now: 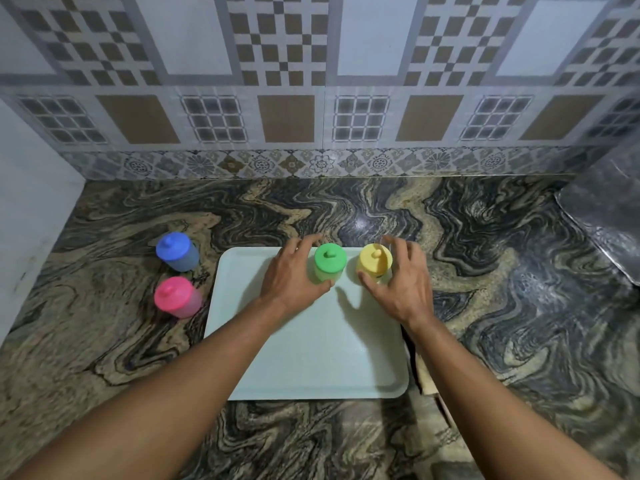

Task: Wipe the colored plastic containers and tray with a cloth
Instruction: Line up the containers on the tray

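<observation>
From the head view, the pale rectangular plastic tray (311,358) lay on the swirled dark granite counter (502,306), carrying 2 small translucent lidded containers at its far edge: the left hand (294,275) curled round the green-lidded plastic container (329,263) and the right hand (401,278) wrapped round the yellow-lidded plastic container (374,263). The blue-lidded plastic container (176,251) and the pink-lidded plastic container (176,296) stood off the tray, just beside its left edge. The tray's near half lay bare, with open counter on both sides up to the patterned tiled wall (311,98).
</observation>
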